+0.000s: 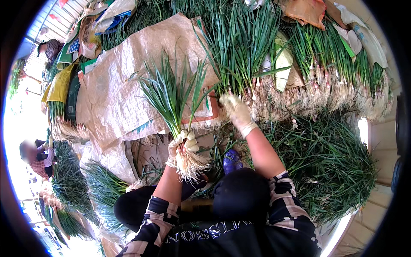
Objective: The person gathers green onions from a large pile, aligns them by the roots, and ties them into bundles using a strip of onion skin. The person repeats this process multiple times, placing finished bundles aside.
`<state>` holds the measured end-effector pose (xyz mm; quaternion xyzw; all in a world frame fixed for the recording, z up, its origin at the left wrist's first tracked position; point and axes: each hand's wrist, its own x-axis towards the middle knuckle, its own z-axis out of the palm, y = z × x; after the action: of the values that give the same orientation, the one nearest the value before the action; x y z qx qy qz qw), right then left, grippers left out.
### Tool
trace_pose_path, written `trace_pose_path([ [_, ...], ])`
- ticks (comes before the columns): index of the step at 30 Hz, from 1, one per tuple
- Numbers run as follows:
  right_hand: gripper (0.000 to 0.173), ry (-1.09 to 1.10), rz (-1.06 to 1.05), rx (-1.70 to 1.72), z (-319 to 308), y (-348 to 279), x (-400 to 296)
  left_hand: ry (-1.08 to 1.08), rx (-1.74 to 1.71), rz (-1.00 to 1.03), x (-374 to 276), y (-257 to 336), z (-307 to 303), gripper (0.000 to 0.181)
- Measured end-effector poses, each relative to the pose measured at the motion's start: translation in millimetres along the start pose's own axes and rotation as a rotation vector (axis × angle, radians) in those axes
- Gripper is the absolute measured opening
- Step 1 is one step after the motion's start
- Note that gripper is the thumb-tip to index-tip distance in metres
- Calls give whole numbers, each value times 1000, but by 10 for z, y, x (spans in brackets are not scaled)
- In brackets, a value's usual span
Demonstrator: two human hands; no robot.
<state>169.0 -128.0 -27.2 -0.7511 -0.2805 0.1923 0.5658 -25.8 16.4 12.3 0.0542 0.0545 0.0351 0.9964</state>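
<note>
My left hand (pixel 183 145), in a pale glove, is closed around a bunch of green garlic plants (pixel 173 109). Their leaves point away from me, and their whitish roots hang below the fist towards my knees. My right hand (pixel 236 110), gloved the same way and slightly blurred, reaches to the root end of a large pile of upright green garlic (pixel 244 48). Whether its fingers touch a plant cannot be told. Between the two hands lies the edge of a woven plastic sack (pixel 128 74), spread over part of the pile.
Loose green leaves (pixel 321 167) are heaped at my right. More rooted plants (pixel 327 74) stand at the upper right under sacks. A bundle (pixel 107 189) lies by my left knee. A purple shoe (pixel 232 161) is between my arms. Another person (pixel 40 157) sits at the far left.
</note>
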Motion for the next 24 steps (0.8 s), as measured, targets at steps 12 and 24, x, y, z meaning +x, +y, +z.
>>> trace_pose_path([
  [12, 32, -417, -120, 135, 514, -509, 2, 111, 249, 41, -3, 55, 32, 13],
  [24, 42, 41, 302, 409, 175, -150, 212, 367, 851, 69, 6, -30, -141, 19],
])
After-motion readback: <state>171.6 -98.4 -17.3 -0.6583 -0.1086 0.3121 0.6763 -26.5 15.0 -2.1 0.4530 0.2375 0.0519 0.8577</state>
